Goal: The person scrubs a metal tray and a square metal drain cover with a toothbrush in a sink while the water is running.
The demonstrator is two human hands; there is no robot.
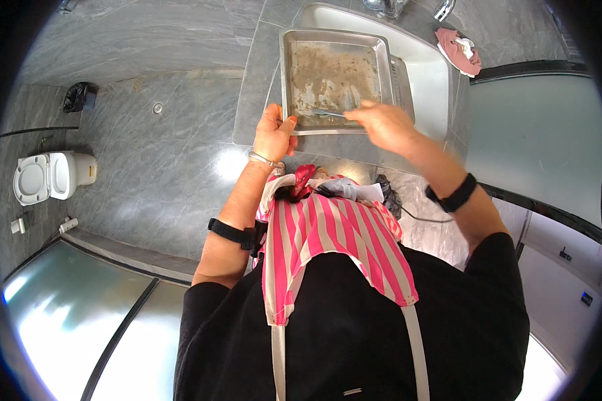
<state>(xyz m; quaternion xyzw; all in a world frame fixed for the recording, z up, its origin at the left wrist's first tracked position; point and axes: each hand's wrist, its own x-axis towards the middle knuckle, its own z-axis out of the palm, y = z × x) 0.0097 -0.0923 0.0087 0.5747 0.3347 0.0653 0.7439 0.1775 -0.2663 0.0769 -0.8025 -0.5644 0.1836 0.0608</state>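
A rectangular metal baking tray (338,70) with a brown, stained bottom rests over the counter and the near part of the sink. My left hand (276,133) grips its near left corner, thumb over the rim and fingers beneath. In my right hand (384,125) is a small tool with a thin grey head, perhaps a brush or scraper (327,113); my fingers hide its handle. The tool's head lies against the tray's bottom near the front edge. Pale streaks cross the brown residue just beyond it.
The white sink basin (434,95) surrounds the tray's right side, where another flat metal piece (403,87) shows. A chrome faucet (444,10) and a pink cloth (458,52) are at the back right. A toilet (55,178) stands far left. A dark cable (421,219) runs near the counter.
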